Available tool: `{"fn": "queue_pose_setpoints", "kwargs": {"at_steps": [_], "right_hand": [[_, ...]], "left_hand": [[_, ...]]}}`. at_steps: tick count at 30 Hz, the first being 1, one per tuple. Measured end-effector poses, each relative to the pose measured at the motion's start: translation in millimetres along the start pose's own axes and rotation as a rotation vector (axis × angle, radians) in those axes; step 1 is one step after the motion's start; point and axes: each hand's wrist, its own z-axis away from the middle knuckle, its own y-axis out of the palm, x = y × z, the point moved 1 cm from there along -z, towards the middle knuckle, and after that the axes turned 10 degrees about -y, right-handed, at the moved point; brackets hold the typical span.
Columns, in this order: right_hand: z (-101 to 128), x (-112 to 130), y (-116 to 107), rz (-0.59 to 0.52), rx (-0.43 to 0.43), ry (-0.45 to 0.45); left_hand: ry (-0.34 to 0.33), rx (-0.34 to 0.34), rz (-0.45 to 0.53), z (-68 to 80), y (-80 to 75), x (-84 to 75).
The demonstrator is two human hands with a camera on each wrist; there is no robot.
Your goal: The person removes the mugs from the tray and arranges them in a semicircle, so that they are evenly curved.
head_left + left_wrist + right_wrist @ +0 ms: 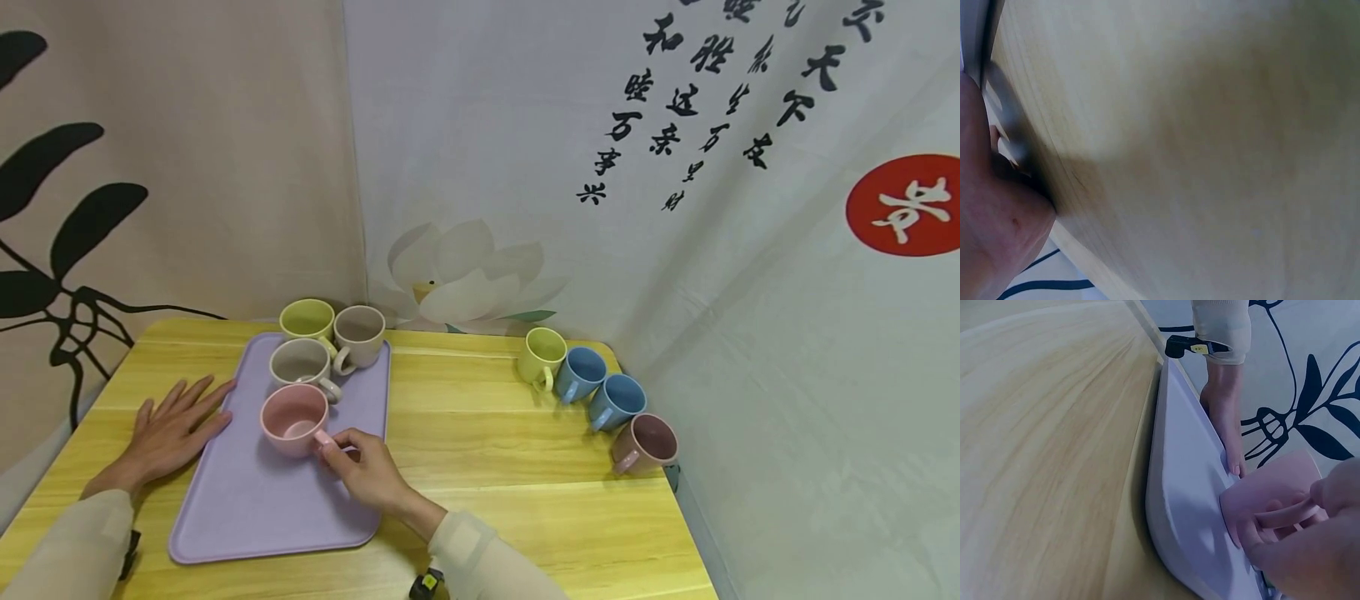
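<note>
Four cups sitting on tray (247, 508); right hand (367, 468) pinching pink cup (292, 417) handle. Ceramic likely stiff, fragile. Left hand (174, 429) lying flat, fingers straight.

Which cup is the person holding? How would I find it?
Look at the purple tray on the left of the wooden table. Four cups stand on it; the pink cup is nearest the person, its handle pinched by the right hand. It is the tray's only pink one.

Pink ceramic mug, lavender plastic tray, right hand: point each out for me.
pink ceramic mug (294, 419), head view, inner wall of the bowl.
lavender plastic tray (258, 500), head view, bare floor near the front.
right hand (369, 470), head view, back of the hand.
</note>
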Motion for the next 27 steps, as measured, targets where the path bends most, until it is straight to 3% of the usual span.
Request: {"fn": "queue_pose_setpoints", "kwargs": {"at_steps": [21, 27], "right_hand": [[-0.5, -5.6, -0.3, 0.032, -0.007, -0.042], [3.7, -7.4, -2.9, 0.087, -0.022, -0.049]], "left_hand": [[0.016, -0.004, 0.005, -0.6, 0.7, 0.3], [0.013, -0.001, 0.013, -1.5, 1.8, 3.6]]}}
